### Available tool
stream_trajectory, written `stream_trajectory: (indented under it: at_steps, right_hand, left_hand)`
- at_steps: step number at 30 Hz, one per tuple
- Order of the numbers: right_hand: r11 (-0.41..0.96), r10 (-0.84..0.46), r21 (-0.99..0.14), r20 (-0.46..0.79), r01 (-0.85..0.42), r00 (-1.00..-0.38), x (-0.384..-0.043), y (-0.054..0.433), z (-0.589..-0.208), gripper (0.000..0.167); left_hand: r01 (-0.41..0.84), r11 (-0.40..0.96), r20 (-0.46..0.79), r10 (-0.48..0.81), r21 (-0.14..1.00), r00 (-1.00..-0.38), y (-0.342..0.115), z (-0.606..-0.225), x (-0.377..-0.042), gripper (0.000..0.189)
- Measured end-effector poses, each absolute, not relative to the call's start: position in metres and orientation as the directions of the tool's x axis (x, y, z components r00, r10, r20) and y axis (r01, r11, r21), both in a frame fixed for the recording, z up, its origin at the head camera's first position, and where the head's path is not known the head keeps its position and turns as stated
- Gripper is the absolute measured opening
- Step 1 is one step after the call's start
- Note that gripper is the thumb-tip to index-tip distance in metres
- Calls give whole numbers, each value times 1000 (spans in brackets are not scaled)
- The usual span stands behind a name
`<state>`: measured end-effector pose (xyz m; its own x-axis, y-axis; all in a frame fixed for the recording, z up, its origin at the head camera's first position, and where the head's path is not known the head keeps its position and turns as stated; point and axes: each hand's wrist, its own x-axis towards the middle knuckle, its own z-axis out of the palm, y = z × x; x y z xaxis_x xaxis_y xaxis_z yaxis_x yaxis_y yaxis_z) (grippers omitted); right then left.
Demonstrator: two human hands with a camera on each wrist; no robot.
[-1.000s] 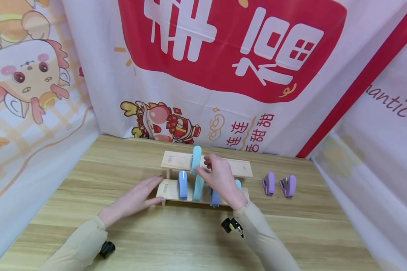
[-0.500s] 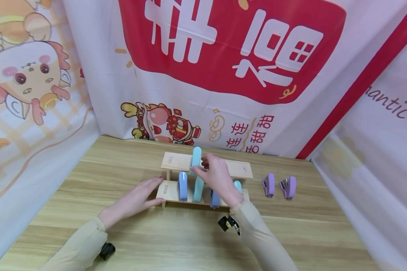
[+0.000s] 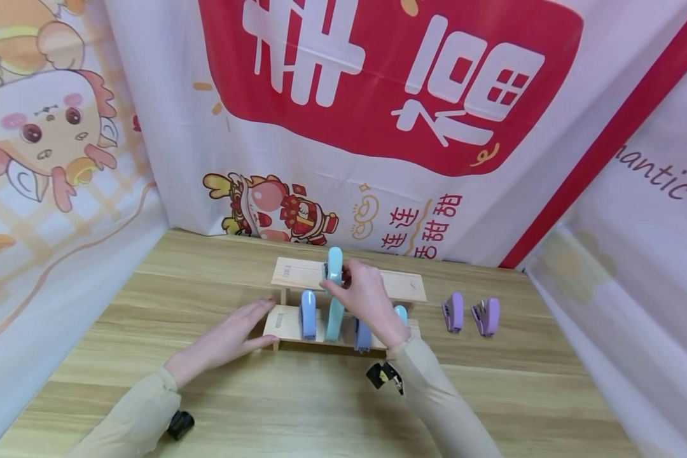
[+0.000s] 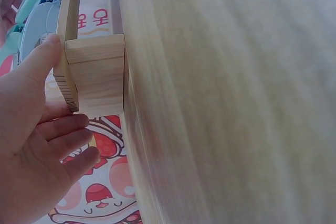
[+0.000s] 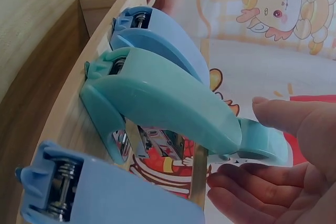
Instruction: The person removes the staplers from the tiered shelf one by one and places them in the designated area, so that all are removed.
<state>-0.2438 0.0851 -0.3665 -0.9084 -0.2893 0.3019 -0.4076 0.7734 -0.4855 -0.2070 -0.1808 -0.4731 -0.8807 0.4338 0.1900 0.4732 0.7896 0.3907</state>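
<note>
My right hand [image 3: 366, 289] pinches a teal stapler [image 3: 334, 257] standing upright on the upper shelf of a two-tier wooden stand [image 3: 299, 272]. In the right wrist view, thumb and fingers lie on either side of this stapler [image 5: 265, 140], partly behind another teal stapler [image 5: 168, 93]. My left hand [image 3: 235, 331] holds the left end of the lower shelf; in the left wrist view the thumb presses one edge, with fingers around the opposite edge. On that shelf stand a blue stapler [image 3: 308, 315], the other teal one, a second blue stapler [image 3: 362, 336] and, partly hidden, a teal one [image 3: 401, 312].
Two purple staplers [image 3: 453, 312] stand on the wooden table [image 3: 320, 401] to the right of the stand. Printed cloth [image 3: 298, 146] hangs close behind the stand and along both sides of the table. A small black device sits at each wrist.
The teal stapler on the upper shelf has shifted slightly right, with my right fingers closer around it. My left hand stays at the stand's end.
</note>
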Motion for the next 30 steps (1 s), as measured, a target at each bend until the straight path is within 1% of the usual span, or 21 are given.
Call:
stream_trajectory:
  at_steps: [10,17,24,30]
  right_hand:
    - [755,-275,-506,333,-416,-902,-245,83,-366,26]
    - [749,-254,-538,306,-387,-918,-245,83,-364,17]
    - [762,-250,-526,300,-378,-921,-247,85,-364,22]
    - [761,-239,-532,302,-371,-923,-247,88,-365,23]
  left_hand:
    - [470,788,187,432,398,-882,-179,-471,-207,80]
    - [465,790,178,431,399,-885,-179,-471,-206,80]
    - [468,790,180,433,397,-883,-179,-471,-207,81]
    - [465,791,180,430,398,-885,-181,-471,-206,81]
